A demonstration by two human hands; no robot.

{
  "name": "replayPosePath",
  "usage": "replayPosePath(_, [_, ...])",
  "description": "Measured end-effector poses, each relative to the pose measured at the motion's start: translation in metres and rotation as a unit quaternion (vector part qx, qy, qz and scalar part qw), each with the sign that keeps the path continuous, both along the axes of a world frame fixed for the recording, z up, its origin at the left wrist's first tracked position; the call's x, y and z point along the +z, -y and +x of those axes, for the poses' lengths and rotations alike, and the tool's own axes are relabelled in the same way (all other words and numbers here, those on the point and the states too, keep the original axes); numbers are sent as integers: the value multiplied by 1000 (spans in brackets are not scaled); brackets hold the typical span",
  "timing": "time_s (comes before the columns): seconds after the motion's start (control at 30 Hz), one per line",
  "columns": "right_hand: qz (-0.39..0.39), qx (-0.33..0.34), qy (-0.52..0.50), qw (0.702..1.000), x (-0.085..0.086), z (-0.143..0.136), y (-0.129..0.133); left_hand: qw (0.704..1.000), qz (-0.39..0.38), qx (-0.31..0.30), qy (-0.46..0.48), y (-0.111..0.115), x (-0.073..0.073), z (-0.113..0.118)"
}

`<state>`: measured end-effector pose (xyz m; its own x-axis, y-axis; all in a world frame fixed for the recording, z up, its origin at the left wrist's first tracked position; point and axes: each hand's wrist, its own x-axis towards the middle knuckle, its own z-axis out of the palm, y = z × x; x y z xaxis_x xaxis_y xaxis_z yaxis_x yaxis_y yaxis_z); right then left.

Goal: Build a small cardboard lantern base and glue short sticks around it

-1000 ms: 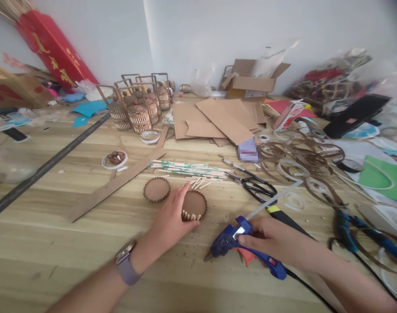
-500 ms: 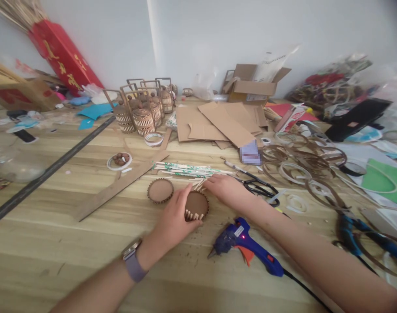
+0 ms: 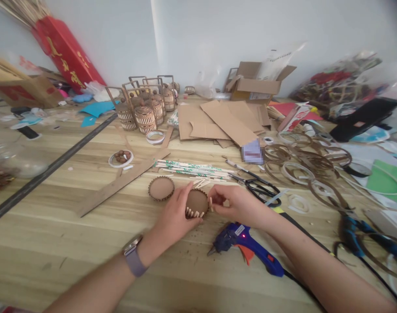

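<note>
My left hand (image 3: 175, 211) curls around the near left side of a round brown cardboard tray (image 3: 198, 201) with a beaded-looking rim. Several short pale sticks stand along the tray's near inner edge. Pinched between the fingertips of my right hand (image 3: 232, 203) is one short wooden stick (image 3: 211, 203), held upright at the tray's right side. A small pile of cut sticks (image 3: 202, 183) lies just beyond the tray. To the left sits a second round tray (image 3: 161, 188). Below my right hand a blue glue gun (image 3: 240, 245) lies on its side, its red light lit.
Paper-wrapped chopsticks (image 3: 191, 168), black-handled scissors (image 3: 261, 190) and a cardboard strip (image 3: 120, 186) lie beyond the trays. Small lidded baskets (image 3: 145, 118) stand at the back near cardboard sheets (image 3: 214, 126). Brown hoops (image 3: 302, 156) and blue-handled pliers (image 3: 351, 234) are on the right.
My right hand has come back from the pile of cut sticks to the tray's right side, now with a stick in its fingertips. My left hand stays at the tray.
</note>
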<state>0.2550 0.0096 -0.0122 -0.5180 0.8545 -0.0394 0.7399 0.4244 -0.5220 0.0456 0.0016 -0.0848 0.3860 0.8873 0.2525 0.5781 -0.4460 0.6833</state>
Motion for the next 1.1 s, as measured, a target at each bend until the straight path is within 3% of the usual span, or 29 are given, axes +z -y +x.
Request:
replayPosePath(0.27, [-62,12,-67,996,-11,-11,8,1000,16,-5,-1,-1,1,-1])
replayPosePath(0.6, [-43,39,-67,996,-21,-11,9,1000,22,-4,-3,0,-1,-1])
replayPosePath(1.1, [-29,73,-52,996,-18,-8,8,999,53,-11,-8,3,4,2])
